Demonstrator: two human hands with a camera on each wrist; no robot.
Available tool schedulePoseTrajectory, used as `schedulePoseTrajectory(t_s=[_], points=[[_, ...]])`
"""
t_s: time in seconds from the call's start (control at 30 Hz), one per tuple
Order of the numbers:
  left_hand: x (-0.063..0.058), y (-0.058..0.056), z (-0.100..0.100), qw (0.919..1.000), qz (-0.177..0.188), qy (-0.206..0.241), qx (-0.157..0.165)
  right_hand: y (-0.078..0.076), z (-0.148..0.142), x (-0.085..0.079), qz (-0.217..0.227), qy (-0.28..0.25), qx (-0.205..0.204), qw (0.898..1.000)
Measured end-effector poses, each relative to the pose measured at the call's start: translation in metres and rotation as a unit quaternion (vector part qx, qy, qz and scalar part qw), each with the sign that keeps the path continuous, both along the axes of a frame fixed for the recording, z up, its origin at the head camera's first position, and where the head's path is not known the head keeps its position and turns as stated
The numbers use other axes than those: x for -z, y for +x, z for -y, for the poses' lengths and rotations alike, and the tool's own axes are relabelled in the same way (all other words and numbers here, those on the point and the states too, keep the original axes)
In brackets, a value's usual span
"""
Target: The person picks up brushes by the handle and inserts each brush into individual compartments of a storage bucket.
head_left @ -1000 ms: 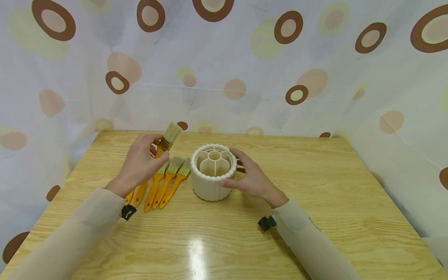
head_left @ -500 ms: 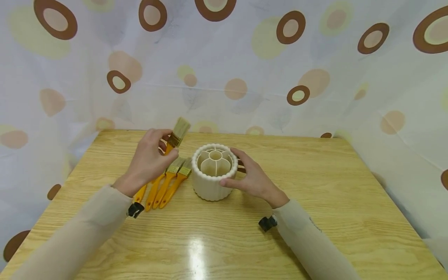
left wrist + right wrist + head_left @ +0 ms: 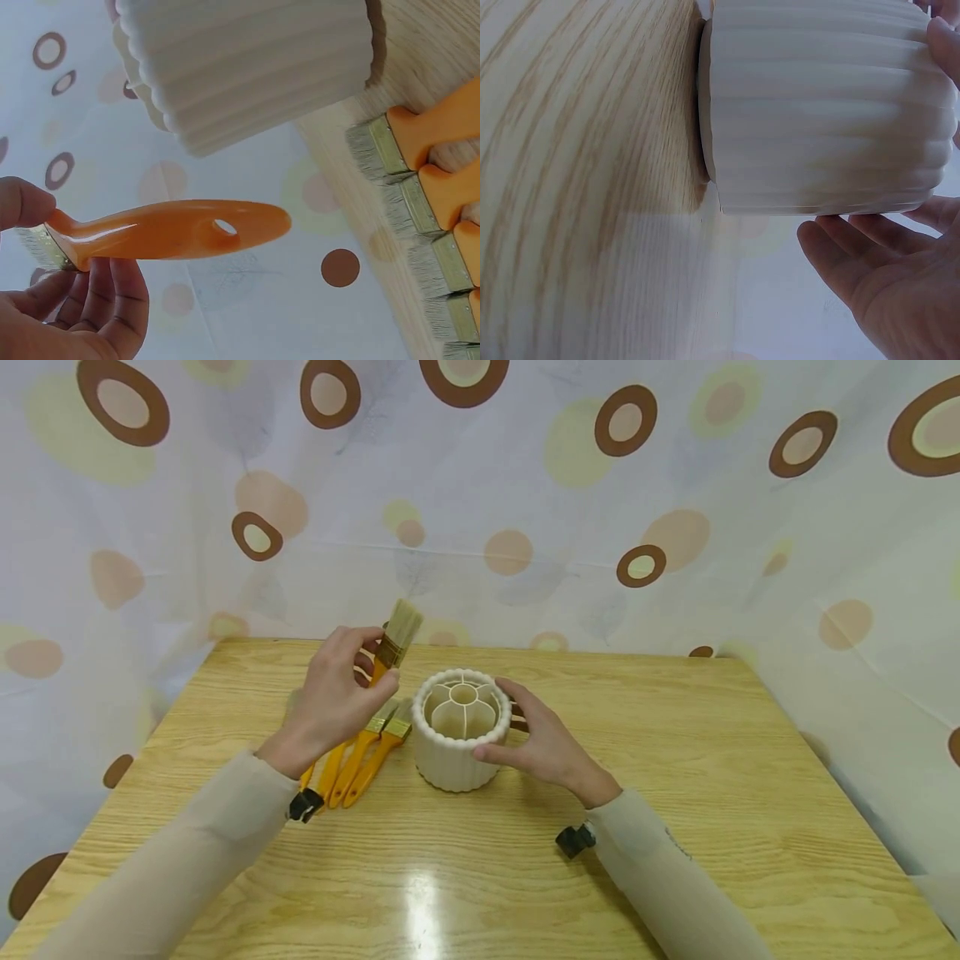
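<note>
My left hand (image 3: 335,692) pinches a paintbrush (image 3: 402,625) near its metal band, bristles up, raised over the table. In the left wrist view the orange handle (image 3: 180,231), with a hole near its end, points away from the fingers. A cream ribbed round brush holder (image 3: 453,764), divided into petal-like compartments around a central tube, stands right of the brush. My right hand (image 3: 551,745) grips it from the right, thumb near the front rim and fingers round the far side. The right wrist view shows fingertips (image 3: 810,234) along the ribbed wall.
Several more orange-handled paintbrushes (image 3: 367,767) lie side by side left of the holder, partly hidden by the left forearm. The wooden table (image 3: 675,777) is backed by a patterned curtain (image 3: 480,510) along its far edge.
My left hand has carried the paintbrush right and slightly upward, closer to the holder. The right hand and the holder stay in place.
</note>
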State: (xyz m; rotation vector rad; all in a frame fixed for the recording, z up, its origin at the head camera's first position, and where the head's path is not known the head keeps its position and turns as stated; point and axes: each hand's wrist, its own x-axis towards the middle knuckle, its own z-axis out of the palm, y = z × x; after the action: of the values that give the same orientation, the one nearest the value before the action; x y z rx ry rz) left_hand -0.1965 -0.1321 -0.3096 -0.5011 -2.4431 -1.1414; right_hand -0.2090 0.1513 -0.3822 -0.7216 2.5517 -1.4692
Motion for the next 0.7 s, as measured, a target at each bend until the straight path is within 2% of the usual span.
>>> schedulePoseTrajectory(t_s=[0.4,0.7], points=[[-0.013,-0.003,-0.013,0.9984,-0.036,0.032,0.028,0.0,0.0,-0.001,0.002,0.0,-0.002,1.0],[-0.017,-0.008,-0.022,0.9966,-0.055,0.047,0.038,-0.002,0.0,0.001,-0.005,-0.002,-0.003,1.0]])
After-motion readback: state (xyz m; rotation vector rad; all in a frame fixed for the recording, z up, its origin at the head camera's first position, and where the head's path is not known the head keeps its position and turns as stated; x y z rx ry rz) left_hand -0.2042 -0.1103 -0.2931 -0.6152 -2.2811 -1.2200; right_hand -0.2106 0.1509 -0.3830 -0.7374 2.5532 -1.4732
